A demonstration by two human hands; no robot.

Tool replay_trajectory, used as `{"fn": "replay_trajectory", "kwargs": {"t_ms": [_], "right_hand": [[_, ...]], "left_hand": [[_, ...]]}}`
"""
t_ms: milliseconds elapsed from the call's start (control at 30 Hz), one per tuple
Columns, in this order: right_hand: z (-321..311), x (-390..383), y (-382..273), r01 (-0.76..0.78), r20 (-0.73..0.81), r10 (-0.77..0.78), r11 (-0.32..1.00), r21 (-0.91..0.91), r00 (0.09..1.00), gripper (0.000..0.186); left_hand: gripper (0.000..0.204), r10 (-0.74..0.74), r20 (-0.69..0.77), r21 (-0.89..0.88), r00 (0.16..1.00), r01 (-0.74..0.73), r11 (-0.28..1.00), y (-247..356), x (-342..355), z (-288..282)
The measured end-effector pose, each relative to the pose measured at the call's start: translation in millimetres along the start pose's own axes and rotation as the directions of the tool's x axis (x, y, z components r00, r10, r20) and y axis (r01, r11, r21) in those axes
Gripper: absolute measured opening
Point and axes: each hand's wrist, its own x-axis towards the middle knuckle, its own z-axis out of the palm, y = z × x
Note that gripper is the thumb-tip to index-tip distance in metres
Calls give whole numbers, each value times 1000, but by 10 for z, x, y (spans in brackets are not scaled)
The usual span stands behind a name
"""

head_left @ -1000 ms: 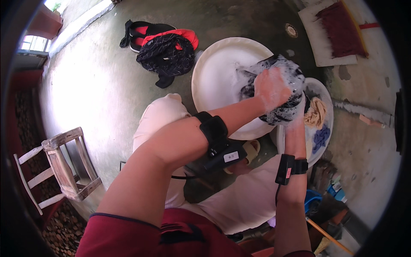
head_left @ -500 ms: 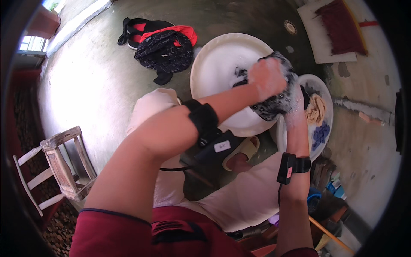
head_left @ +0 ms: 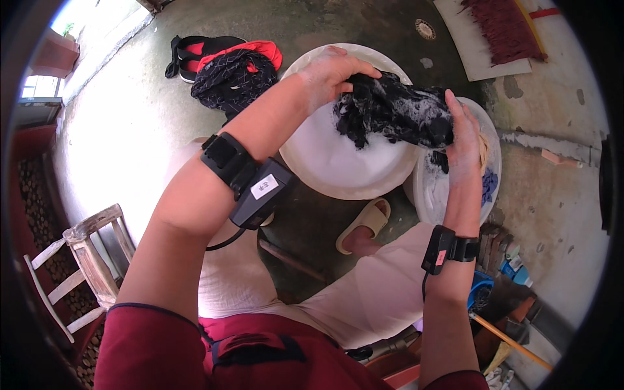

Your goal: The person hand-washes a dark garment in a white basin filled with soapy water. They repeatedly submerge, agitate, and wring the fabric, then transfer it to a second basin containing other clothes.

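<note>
A black wet garment (head_left: 403, 107), streaked with white suds, is stretched between my two hands over a round white basin (head_left: 338, 190). My left hand (head_left: 331, 75) is closed on its left end, near the far left side of the basin. The right end is in my right hand (head_left: 463, 130), whose fingers point up along the cloth. Soapy, whitish water (head_left: 331, 156) lies in the basin. Foam clings to both wrists.
A smaller white basin (head_left: 495, 140) with beige and blue cloths stands at right. Dark patterned clothing (head_left: 234, 81) and black-and-red shoes (head_left: 195, 55) lie on the floor at far left. A wooden chair (head_left: 91, 253) is at left; a broom with dark red bristles (head_left: 504, 32) lies far right.
My hands were close together, the left pressing on the bunched garment at the right rim. Now the left has moved left, and the garment is spread between both hands.
</note>
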Motion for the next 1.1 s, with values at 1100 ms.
{"fn": "replay_trajectory", "kwargs": {"t_ms": [1100], "right_hand": [[307,365,223,138,228,-67,940,-312,971,34]], "left_hand": [[38,397,-129,554,909,-266,789,64,97,-172]]}}
